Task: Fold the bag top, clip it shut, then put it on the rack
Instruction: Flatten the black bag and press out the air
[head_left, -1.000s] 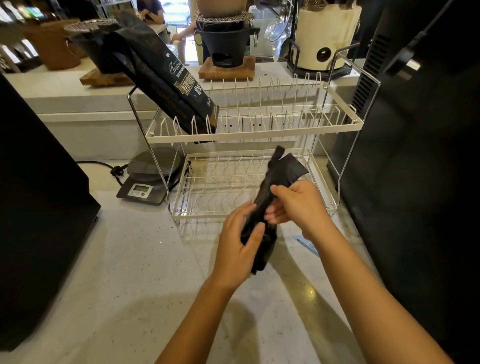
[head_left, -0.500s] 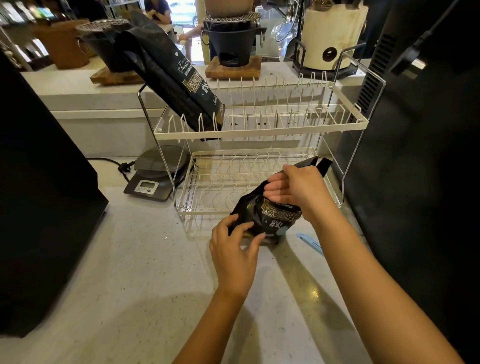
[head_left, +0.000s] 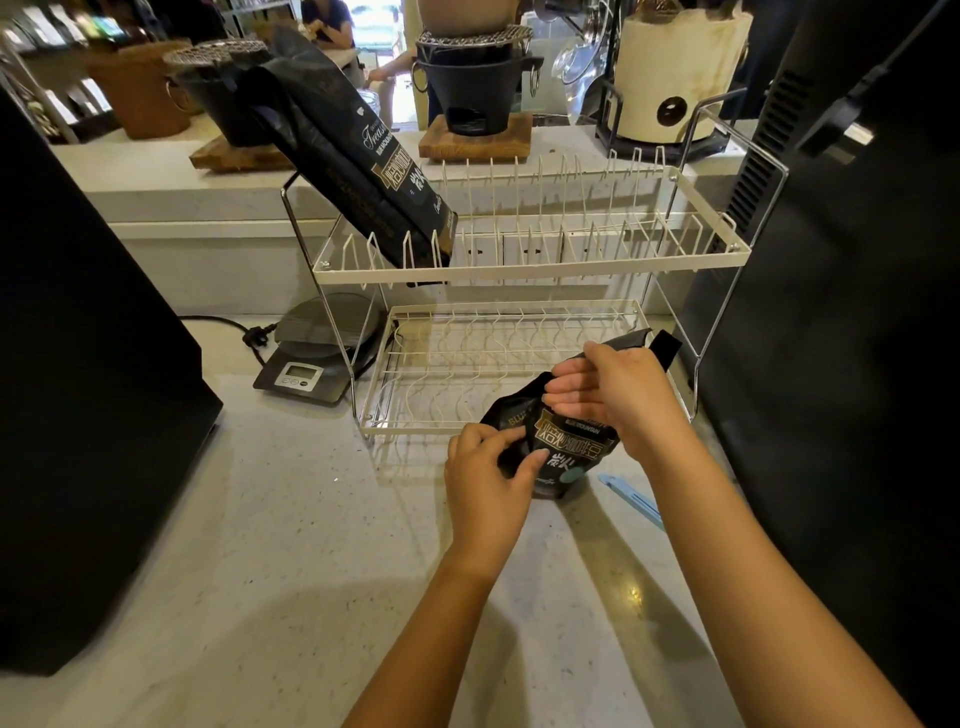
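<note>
A small black coffee bag (head_left: 563, 452) with gold lettering rests on the counter in front of the white two-tier wire rack (head_left: 530, 270). My left hand (head_left: 488, 483) pinches its lower left side. My right hand (head_left: 618, 395) grips the bag's upper part, and the flattened top sticks out past my fingers to the upper right. A light blue clip (head_left: 631, 501) lies on the counter to the right of the bag, partly behind my right forearm.
A larger black coffee bag (head_left: 353, 161) leans in the rack's upper tier at its left end. A digital scale (head_left: 317, 358) sits left of the rack. Big black machines (head_left: 78, 389) stand at both sides. Stoves and pots line the back ledge.
The bag went from upright and held in the air to lying down on the counter with its label facing me. Both hands came down with it and kept hold.
</note>
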